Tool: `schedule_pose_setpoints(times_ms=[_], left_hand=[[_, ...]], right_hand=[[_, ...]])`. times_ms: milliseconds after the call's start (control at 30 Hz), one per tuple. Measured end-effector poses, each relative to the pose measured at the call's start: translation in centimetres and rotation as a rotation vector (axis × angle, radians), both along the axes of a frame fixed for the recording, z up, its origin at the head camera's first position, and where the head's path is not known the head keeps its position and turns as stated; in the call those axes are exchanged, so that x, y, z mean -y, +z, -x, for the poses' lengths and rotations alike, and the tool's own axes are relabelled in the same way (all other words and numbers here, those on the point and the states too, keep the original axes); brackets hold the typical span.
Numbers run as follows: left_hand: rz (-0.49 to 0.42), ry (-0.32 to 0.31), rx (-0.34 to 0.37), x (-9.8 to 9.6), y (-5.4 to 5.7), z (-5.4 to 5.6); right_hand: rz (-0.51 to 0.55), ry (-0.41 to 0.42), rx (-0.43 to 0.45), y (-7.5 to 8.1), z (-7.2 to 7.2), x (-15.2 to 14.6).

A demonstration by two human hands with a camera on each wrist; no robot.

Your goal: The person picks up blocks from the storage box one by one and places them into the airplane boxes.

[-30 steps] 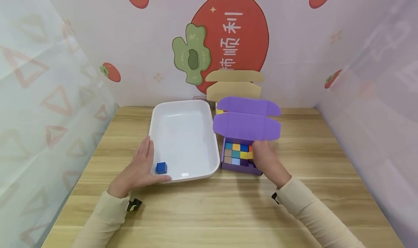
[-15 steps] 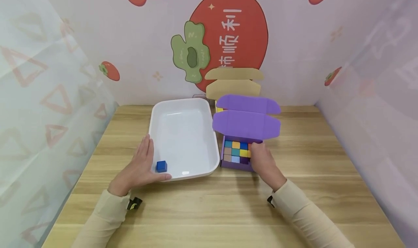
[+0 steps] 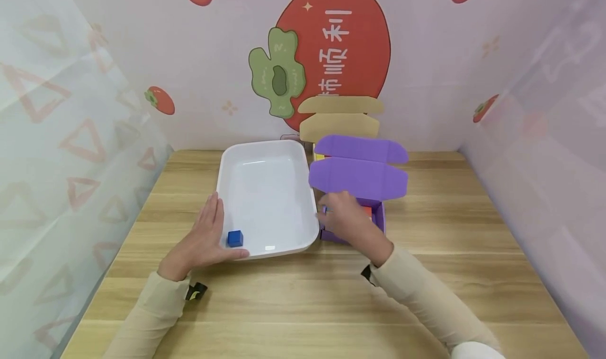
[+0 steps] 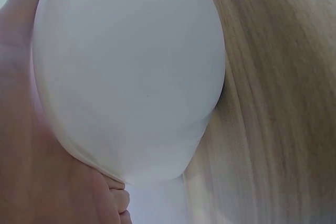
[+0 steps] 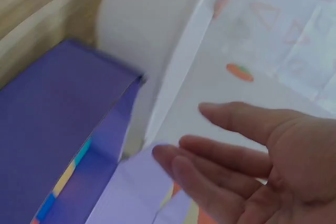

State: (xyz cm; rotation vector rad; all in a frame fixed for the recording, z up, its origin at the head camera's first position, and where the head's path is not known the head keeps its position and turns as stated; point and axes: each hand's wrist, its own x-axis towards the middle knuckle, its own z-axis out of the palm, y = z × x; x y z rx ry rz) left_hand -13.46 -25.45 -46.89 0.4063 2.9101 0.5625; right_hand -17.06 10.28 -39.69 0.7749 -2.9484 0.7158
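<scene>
My left hand (image 3: 201, 240) rests along the left side and front corner of a white tray (image 3: 267, 191), fingers straight and thumb lying on the front rim. In the left wrist view the palm lies against the tray's outer wall (image 4: 131, 77). One blue cube (image 3: 235, 238) sits inside the tray's front left corner. Above the purple box (image 3: 379, 214) is my right hand (image 3: 347, 217), covering most of its blocks from the head camera. The right wrist view shows its thumb and fingers loosely bent and apart, with nothing between them. A red block (image 3: 367, 212) shows beside that hand.
The purple lid (image 3: 357, 177) stands raised behind its box. Farther back, a box with a raised tan lid (image 3: 340, 127) and yellow and red contents stands close to the patterned backdrop (image 3: 213, 59). The wooden table (image 3: 284, 306) runs in front of the tray.
My right hand has moved left from the right side of the purple box to over its left part, near the tray's right rim. The left hand, tray and blue cube stay put.
</scene>
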Motion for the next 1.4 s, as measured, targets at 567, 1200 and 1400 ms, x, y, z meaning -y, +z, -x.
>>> schedule_pose_setpoints(times_ms=[567, 1200, 1400], left_hand=[[-0.015, -0.032, -0.041, 0.3, -0.1, -0.1], [-0.020, -0.041, -0.067, 0.2, -0.1, 0.1], [-0.014, -0.023, -0.060, 0.2, -0.1, 0.0]], right_hand=[[-0.030, 0.334, 0.177, -3.2, 0.7, 14.8], [-0.136, 0.258, 0.174, -3.8, 1.3, 15.8], [-0.079, 0.240, 0.201, -1.8, 0.9, 12.0]])
